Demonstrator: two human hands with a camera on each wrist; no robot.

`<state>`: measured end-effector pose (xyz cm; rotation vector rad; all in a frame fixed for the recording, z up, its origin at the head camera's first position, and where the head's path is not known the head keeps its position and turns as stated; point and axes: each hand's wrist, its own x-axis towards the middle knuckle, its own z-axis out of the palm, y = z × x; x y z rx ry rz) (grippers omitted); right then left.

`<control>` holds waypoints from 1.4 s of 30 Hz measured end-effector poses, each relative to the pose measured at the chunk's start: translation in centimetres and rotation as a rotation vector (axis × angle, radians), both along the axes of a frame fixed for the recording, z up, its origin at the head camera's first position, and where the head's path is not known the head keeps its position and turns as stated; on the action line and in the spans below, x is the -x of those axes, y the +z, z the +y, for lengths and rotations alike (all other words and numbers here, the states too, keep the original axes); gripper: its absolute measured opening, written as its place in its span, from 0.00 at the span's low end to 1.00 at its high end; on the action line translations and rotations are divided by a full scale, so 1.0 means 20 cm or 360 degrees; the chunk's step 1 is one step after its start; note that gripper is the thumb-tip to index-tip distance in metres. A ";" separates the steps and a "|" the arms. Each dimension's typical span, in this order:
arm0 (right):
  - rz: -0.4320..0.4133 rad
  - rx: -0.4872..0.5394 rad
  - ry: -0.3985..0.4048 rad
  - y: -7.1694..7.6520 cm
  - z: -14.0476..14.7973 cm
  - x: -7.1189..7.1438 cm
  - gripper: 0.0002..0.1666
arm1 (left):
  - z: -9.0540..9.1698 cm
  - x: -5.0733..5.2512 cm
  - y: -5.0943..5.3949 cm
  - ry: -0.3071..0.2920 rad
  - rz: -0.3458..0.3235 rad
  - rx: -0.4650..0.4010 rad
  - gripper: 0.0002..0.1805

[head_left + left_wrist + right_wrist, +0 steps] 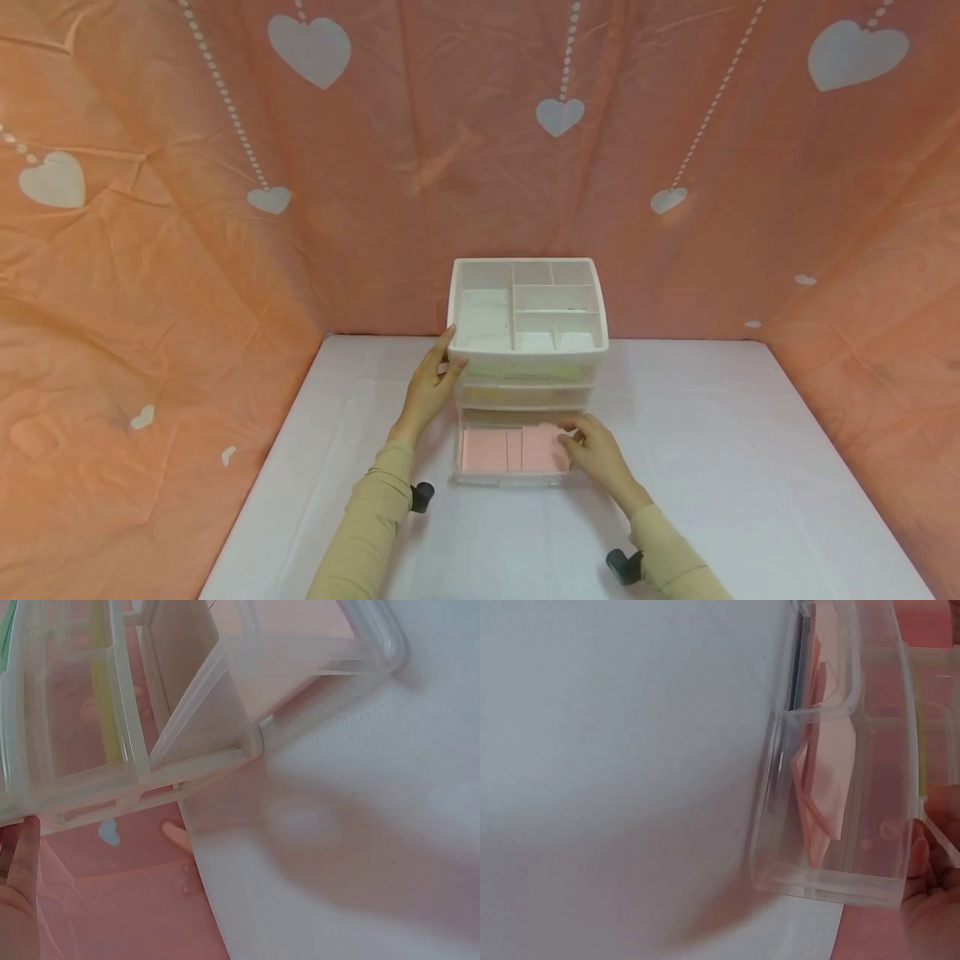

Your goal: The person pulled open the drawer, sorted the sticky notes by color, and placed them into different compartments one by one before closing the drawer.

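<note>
A white plastic drawer unit (pixel 527 352) stands before me with its bottom drawer (pixel 517 479) pulled out. Pink paper pieces (pixel 542 450) lie inside this clear drawer; some stand tilted in the right wrist view. My left hand (pixel 427 392) rests against the unit's upper left side, thumb toward the front and fingers along the side. At the drawer's right rear rim is my right hand (pixel 596 454), its fingers bent over the edge near the paper. In the right wrist view its fingertips (pixel 920 851) are partly behind the clear wall, so their contact is unclear.
A divided tray (pixel 517 332) tops the unit. Upper drawers hold something green (pixel 532 371) and something yellow (pixel 517 394). A white cloth (pixel 712 467) covers the table. Orange-pink curtains with white hearts (pixel 560 117) hang behind and at both sides.
</note>
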<state>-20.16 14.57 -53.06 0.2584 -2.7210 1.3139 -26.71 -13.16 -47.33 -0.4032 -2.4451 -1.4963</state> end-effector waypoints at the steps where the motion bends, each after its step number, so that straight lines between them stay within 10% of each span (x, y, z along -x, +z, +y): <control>1: 0.0006 0.0004 0.0000 0.00 0.00 0.00 0.12 | 0.00 0.00 0.00 0.0000 -0.0002 0.0001 0.31; 9: -0.0056 0.0119 -0.0045 0.02 0.00 -0.01 0.15 | 0.00 0.00 0.00 -0.0002 0.0024 0.0006 0.31; 22: -0.0413 0.0775 0.0067 0.08 -0.05 -0.18 0.19 | 0.00 0.01 0.00 0.0006 0.0009 0.0006 0.31; 42: -0.0581 0.0802 0.0409 -0.18 -0.13 -0.30 0.22 | 0.00 0.00 -0.01 0.0010 0.0031 0.0009 0.31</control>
